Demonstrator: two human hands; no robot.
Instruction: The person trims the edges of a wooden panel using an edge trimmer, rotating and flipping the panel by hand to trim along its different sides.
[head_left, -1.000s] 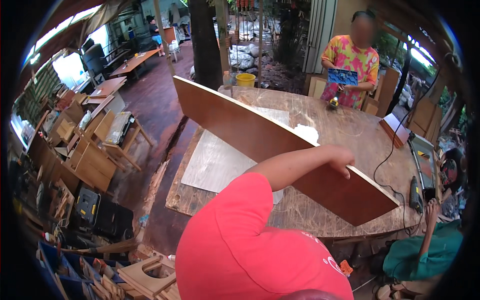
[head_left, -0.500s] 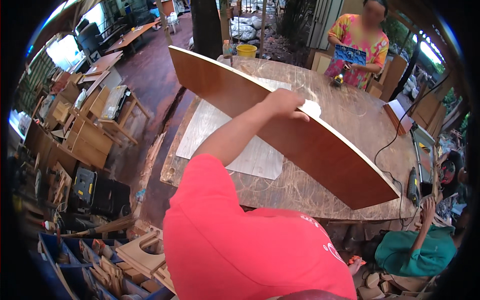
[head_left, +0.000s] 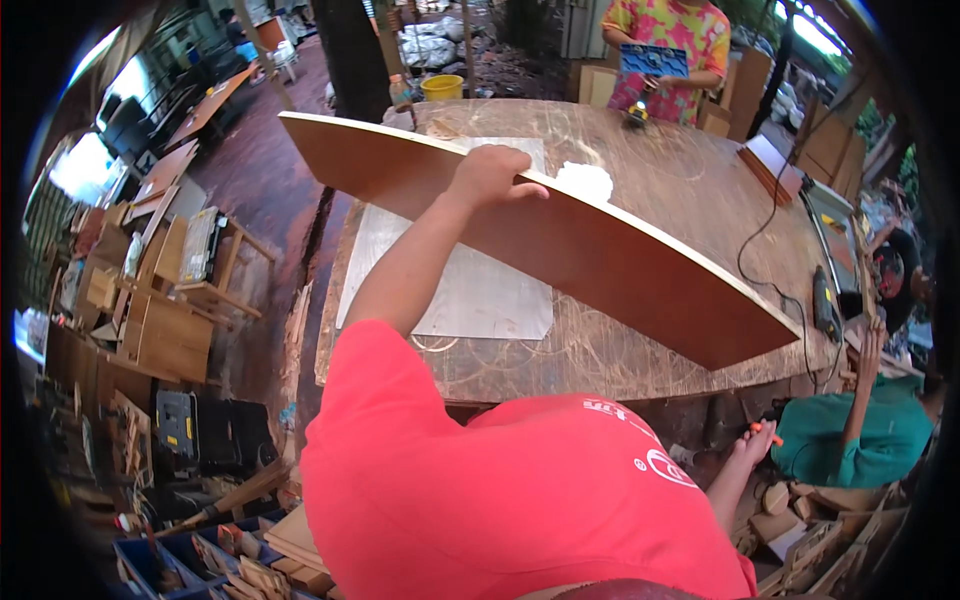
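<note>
My left hand grips the pale top edge of a long reddish-brown wooden board, thumb on the near face and fingers over the far side. The board stands on its long edge, slanting across the worn wooden table from far left to near right. My right hand, low at the right beyond the table's near edge, is closed on a small orange object whose kind I cannot make out. Behind the board lies a crumpled white wad. A pale grey wood-grain sheet lies flat, partly hidden by the board.
Across the table, a person in a bright patterned shirt holds a blue case above a yellow-black tool. A person in green is at the right. A dark corded tool lies near the right edge. Wood scraps fill bins.
The board's near right end has shifted farther from me, and my left hand has moved with it. My right hand has come up and out to the right with the orange object.
</note>
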